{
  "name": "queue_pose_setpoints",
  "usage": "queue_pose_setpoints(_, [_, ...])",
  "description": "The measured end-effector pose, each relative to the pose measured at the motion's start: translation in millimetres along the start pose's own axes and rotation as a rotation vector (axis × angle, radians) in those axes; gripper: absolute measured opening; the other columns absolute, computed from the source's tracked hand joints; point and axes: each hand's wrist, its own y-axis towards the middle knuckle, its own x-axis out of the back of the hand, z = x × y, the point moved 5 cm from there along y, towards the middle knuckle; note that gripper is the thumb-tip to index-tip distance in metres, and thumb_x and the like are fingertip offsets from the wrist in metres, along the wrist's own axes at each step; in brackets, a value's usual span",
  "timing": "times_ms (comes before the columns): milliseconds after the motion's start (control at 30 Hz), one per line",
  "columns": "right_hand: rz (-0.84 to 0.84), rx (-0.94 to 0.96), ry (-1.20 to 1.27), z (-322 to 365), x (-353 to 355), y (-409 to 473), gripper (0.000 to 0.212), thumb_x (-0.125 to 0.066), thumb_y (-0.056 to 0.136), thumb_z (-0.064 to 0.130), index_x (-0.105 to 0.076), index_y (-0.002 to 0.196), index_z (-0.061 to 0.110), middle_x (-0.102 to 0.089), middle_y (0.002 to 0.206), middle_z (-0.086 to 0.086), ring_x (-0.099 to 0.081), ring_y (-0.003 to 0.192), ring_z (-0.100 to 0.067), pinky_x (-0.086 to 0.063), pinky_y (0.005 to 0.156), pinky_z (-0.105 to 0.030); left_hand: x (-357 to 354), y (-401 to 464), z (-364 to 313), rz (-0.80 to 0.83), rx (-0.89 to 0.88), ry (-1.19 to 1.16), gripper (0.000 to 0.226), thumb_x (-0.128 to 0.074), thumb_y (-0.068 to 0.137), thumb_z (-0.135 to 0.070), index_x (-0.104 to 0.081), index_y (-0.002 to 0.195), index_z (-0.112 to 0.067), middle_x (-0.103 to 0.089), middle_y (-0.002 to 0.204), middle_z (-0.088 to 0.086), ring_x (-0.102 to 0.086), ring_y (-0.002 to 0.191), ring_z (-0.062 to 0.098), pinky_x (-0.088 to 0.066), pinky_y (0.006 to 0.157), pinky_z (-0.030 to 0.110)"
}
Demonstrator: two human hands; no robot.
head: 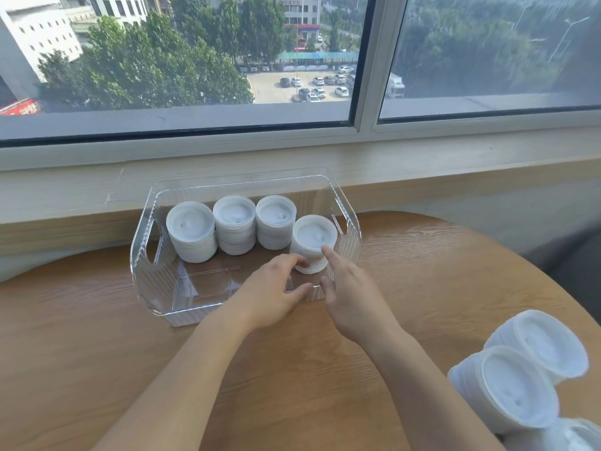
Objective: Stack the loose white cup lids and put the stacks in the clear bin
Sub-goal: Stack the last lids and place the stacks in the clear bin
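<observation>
A clear bin (142, 255) stands on the wooden table by the window sill. Three stacks of white cup lids line its back: left (192, 234), middle (234, 222), right (275, 221). A fourth stack (313, 237) stands upright in front of them, near the bin's right wall. My left hand (274, 292) reaches into the bin with relaxed fingers, its fingertips touching the fourth stack's lower left side. My right hand (349, 296) is on the other side, its straight index finger touching the stack's front rim.
More stacked white lids lie on their sides at the table's right edge, one stack nearer (517, 388) and one behind it (553, 343). The bin's front left floor is bare. The round wooden table (97, 353) meets the window sill (422, 167) behind the bin.
</observation>
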Motion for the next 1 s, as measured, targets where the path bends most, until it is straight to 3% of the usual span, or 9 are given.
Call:
queue_pose_setpoints(167, [0.082,-0.032,-0.052,-0.2,-7.0,20.4,0.059,-0.044,0.109,0.014,-0.022,0.165,0.015,-0.045,0.16,-0.008,-0.042,0.145,-0.026,-0.032,0.107,-0.03,-1.9,19.2,-0.2,0.032,0.012,0.022,0.059,-0.065,0.1,-0.042,-0.047,0.153,-0.022,-0.05,0.154,-0.009,-0.053,0.133,0.012,-0.041,0.113,0.033])
queue_pose_setpoints(300, [0.112,-0.047,-0.056,-1.6,-12.5,34.1,0.064,-0.044,0.108,0.009,-0.017,0.166,0.01,-0.033,0.168,-0.007,-0.032,0.153,-0.023,-0.026,0.115,-0.027,-4.8,31.5,4.9,0.043,0.009,0.018,0.064,-0.063,0.101,-0.044,-0.042,0.157,-0.022,-0.046,0.159,-0.01,-0.043,0.145,0.01,-0.036,0.119,0.034])
queue_pose_setpoints(500, [0.109,-0.074,-0.007,-4.6,-19.2,51.7,0.066,-0.043,0.106,0.004,-0.014,0.166,0.008,-0.025,0.171,-0.009,-0.024,0.158,-0.022,-0.019,0.121,-0.027,-2.9,38.3,10.8,0.026,0.017,-0.021,0.061,-0.064,0.1,-0.039,-0.044,0.156,-0.026,-0.05,0.155,-0.014,-0.059,0.126,0.015,-0.043,0.111,0.035])
queue_pose_setpoints(633, [0.086,-0.077,0.018,-4.3,-20.5,54.6,0.067,-0.045,0.105,0.003,-0.017,0.166,0.008,-0.027,0.171,-0.009,-0.026,0.157,-0.023,-0.021,0.123,-0.029,-4.4,39.0,12.6,0.018,-0.01,-0.036,0.061,-0.065,0.099,-0.037,-0.046,0.155,-0.024,-0.05,0.155,-0.013,-0.06,0.126,0.016,-0.044,0.112,0.038])
queue_pose_setpoints(833, [0.047,-0.055,0.044,-5.9,-16.7,46.2,0.063,-0.048,0.108,0.014,-0.021,0.165,0.011,-0.032,0.169,-0.008,-0.027,0.156,-0.021,-0.022,0.122,-0.029,2.4,26.2,10.8,-0.092,-0.066,-0.003,0.065,-0.068,0.099,-0.033,-0.043,0.158,-0.023,-0.042,0.162,-0.007,-0.042,0.146,0.01,-0.042,0.116,0.034])
queue_pose_setpoints(1000, [0.019,-0.005,0.081,0.5,-4.2,26.2,0.068,-0.058,0.106,0.024,-0.026,0.165,0.016,-0.032,0.169,-0.001,-0.025,0.157,-0.015,-0.019,0.126,-0.028,12.4,-0.7,9.3,-0.186,-0.093,0.028,0.068,-0.069,0.098,-0.041,-0.04,0.159,-0.028,-0.041,0.163,-0.009,-0.034,0.15,0.004,-0.029,0.124,0.029])
